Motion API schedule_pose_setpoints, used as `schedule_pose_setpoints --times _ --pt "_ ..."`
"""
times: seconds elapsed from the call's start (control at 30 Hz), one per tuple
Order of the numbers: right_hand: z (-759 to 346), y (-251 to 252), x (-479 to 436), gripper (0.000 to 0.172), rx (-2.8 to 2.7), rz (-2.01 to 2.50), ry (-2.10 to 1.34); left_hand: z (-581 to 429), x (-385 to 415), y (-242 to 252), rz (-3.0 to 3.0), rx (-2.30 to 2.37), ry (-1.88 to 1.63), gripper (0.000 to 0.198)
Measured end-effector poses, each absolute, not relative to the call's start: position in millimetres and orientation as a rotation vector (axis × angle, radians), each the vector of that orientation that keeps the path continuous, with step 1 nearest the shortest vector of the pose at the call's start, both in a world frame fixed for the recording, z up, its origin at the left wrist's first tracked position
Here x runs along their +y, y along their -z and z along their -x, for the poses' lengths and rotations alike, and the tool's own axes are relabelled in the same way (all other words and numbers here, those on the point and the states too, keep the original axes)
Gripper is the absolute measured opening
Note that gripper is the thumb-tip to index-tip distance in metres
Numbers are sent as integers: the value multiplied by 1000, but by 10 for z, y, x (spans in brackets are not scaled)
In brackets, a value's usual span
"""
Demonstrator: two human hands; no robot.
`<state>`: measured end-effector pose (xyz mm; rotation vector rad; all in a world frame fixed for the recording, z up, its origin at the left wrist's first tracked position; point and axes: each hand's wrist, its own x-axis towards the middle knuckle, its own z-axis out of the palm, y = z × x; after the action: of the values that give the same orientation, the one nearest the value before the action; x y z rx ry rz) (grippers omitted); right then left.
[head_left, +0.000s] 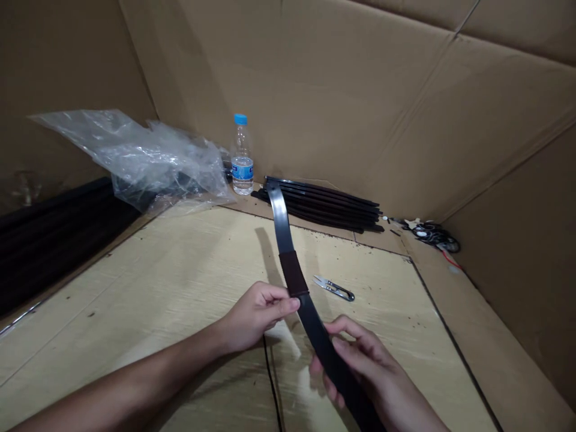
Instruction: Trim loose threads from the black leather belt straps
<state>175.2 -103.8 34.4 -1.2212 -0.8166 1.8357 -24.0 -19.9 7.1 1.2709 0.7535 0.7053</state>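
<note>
The belt strap [281, 219] is glossy black, its brown loop [293, 273] matt — polished steel snips [333, 288], crinkled clear plastic film [162, 162], matt corrugated cardboard [315, 90].

Head-worn camera, sole view, looking forward and down from above the person's hands. Close range on the left hand [257, 318] and right hand [360, 366], both low in frame, forearms entering from the bottom edge. The pale work board [148, 288] filled the middle distance; the cardboard walls [315, 90] closed off the upper frame, farther away.
</note>
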Motion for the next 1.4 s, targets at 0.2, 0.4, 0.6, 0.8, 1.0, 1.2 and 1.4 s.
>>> schedule_pose_setpoints --times 0.2,0.4,0.6,0.8,1.0,1.2,1.4 --pt "-1732 -173 -1067 47 -743 1132 -1791 218 -183 -72 -1285 734 -745 43" --pt "-1670 -94 -1114 39 -889 1078 -1876 203 -204 -79 -1168 603 -710 40" --pt "-1580 -170 -1090 43 -887 1028 -1838 213 -235 -68 -1195 694 -732 49" --pt "-1598 -122 -1082 32 -863 1070 -1663 225 -203 -14 -1162 718 -766 53" --pt "-1697 -265 -1061 38 -1145 1141 -1780 256 -205 -72 -1194 538 -664 52" --pt "-1629 -242 -1098 47 -1057 1087 -1873 247 -218 -41 -1198 662 -682 50" --pt "-1570 -170 -1085 37 -920 1097 -1718 224 -200 -42 -1276 838 -724 49"
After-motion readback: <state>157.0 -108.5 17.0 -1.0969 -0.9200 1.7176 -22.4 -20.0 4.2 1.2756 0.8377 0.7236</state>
